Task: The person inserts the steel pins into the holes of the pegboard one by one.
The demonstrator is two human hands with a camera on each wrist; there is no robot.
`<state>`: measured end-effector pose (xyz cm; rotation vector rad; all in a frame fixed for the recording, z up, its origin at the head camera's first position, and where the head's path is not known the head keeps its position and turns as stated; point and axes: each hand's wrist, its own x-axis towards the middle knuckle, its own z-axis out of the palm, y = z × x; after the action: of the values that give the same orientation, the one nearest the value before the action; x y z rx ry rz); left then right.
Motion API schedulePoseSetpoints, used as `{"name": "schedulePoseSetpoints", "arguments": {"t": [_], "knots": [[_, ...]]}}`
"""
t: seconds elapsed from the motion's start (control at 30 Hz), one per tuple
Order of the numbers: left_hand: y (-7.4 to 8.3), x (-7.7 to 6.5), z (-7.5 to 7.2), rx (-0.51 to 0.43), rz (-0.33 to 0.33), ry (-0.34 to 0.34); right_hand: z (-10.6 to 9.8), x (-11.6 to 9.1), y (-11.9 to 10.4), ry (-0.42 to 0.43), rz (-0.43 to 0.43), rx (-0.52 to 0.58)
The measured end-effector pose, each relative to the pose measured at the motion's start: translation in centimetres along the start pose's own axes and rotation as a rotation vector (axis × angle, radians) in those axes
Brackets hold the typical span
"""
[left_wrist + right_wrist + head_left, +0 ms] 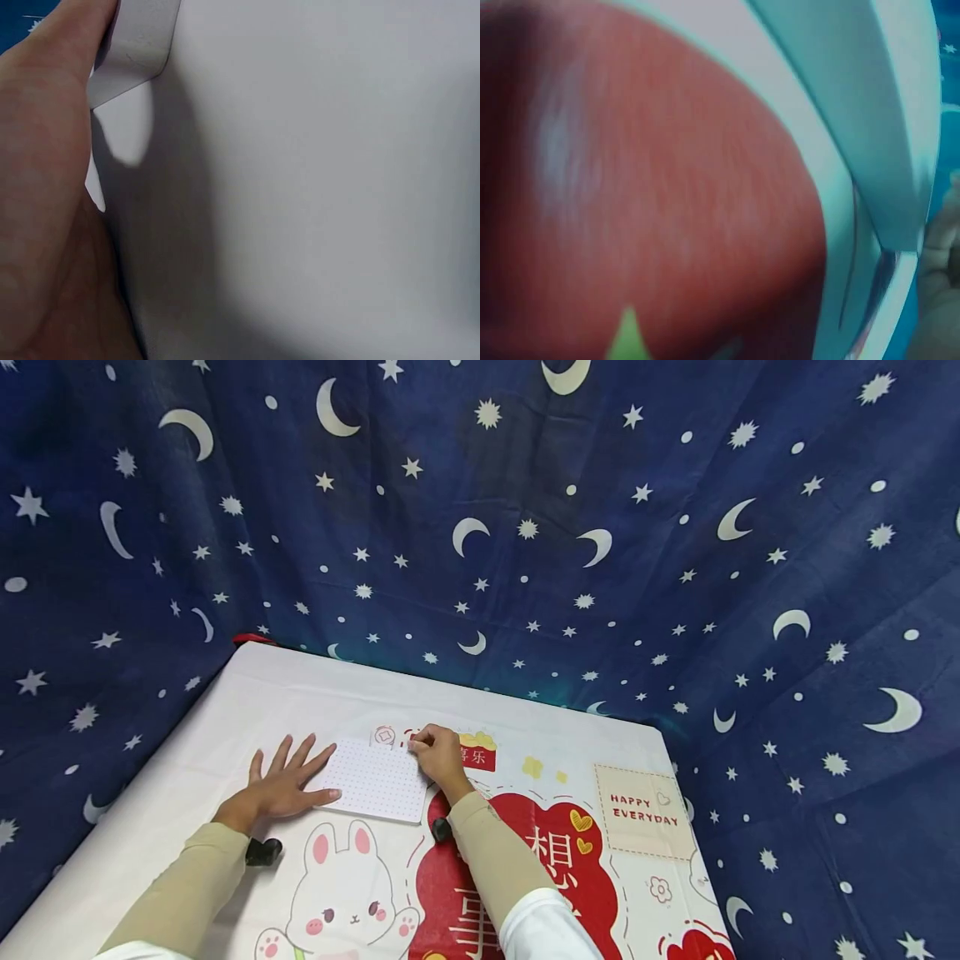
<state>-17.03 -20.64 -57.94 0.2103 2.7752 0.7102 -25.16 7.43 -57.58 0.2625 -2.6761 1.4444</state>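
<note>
A white rectangular slab (378, 783) with a grid of small dots on its upper face lies on the table. My left hand (281, 787) is spread at its left side, with the thumb at the near left corner and a fingertip by the far left corner. The fingers of my right hand (438, 756) are bent and drawn together at the slab's far right corner. Whether they pinch the slab or something small is hidden. In the left wrist view, the slab's thick pale side (139, 49) shows beside the hand. In the right wrist view, its side wall (855, 97) stands above the cloth.
A white tablecloth (285, 693) printed with a rabbit (345, 893), a red patch (525, 835) and lettering covers the table. Dark blue curtains (525, 485) with moons and stars hang behind and at both sides. Each wrist bears a black camera mount (264, 852).
</note>
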Motion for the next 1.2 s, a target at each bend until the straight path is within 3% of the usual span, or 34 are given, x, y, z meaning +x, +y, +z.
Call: {"name": "schedulePoseSetpoints", "arguments": {"t": [0.1,0.3,0.47,0.6,0.73,1.07,1.2], "knots": [[0.1,0.0,-0.1,0.014,0.001,-0.007,-1.4,0.0,0.5,-0.013,0.017,0.079],[0.3,-0.1,-0.6,0.013,0.015,-0.007,-5.2,-0.3,1.9,0.043,0.157,0.184],[0.3,-0.1,-0.8,0.007,0.017,-0.019,-8.2,-1.3,3.8,0.088,0.261,0.180],[0.4,0.0,-0.6,0.006,0.019,-0.038,-9.8,-2.7,5.3,0.077,0.327,0.117],[0.4,0.1,-0.3,0.000,0.028,-0.037,-10.8,-3.9,6.0,0.043,0.286,0.030],[0.4,0.1,-0.1,0.001,0.032,-0.038,-10.3,-4.7,6.1,-0.093,0.104,-0.259],[0.6,0.1,-0.2,0.005,0.034,-0.035,-10.4,-4.5,5.8,-0.121,0.135,-0.289]]}}
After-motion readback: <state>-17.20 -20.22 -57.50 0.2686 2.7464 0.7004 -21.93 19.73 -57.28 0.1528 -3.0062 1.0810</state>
